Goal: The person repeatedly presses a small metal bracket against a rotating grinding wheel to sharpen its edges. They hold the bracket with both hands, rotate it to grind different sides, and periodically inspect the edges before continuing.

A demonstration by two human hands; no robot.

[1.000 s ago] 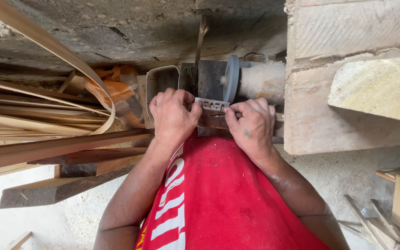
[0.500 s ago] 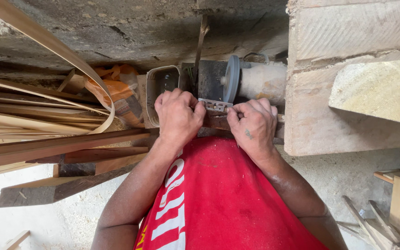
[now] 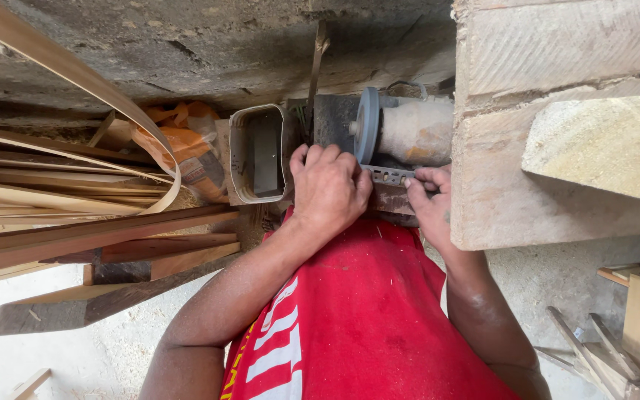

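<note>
**Two hands on a metal strip at the grinder**

Hidden or unclear: the strip's middle and left end lie under the left hand, so its full length cannot be told. The right hand's palm side is turned away and the big block crowds it on the right. The grinder's base is lost in shadow behind the hands. Both arms run out of view at the bottom edge behind a red shirt.

Left hand: knuckles up, fingers curled tight and pressed down over the near end of the metal strip, thumb tucked toward the right. Forearm comes in from the lower left at a slant. It is closed on the strip.

Right hand: fingertips pinch the strip's right end, thumb and first fingers drawn close together, wrist bent, forearm rising from the lower right.

The strip is grey with small holes, lying level just below the grey grinding wheel; whether its edge touches the wheel cannot be told. The wheel stands on edge, with a dusty pale motor body to its right.

Around: an open grey rectangular box just left of the left hand; an orange bag farther left; a stack of thin wood strips and planks at far left; a rough pale wooden block filling the right; sawdust on the floor.
</note>
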